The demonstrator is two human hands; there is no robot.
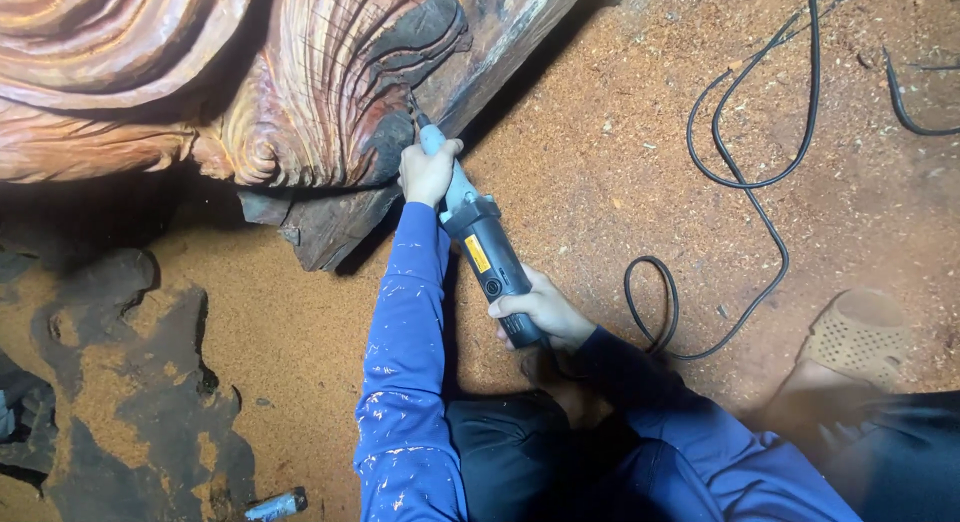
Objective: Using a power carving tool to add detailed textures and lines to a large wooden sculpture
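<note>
A large reddish carved wood sculpture (300, 82) with ribbed, shell-like folds fills the upper left. I hold a grey and black die grinder (480, 247) with its bit pressed against a dark groove of the carving. My left hand (428, 170) grips the grinder's pale front neck close to the wood. My right hand (543, 310) wraps the black rear body. Both arms wear blue sleeves speckled with dust.
Sawdust covers the floor (620, 162). A black power cord (745, 172) loops across the right side. A dusty sandalled foot (850, 347) sits at lower right. Dark wet patches (150, 382) lie at left, and a small cylindrical tool (275, 504) rests near the bottom edge.
</note>
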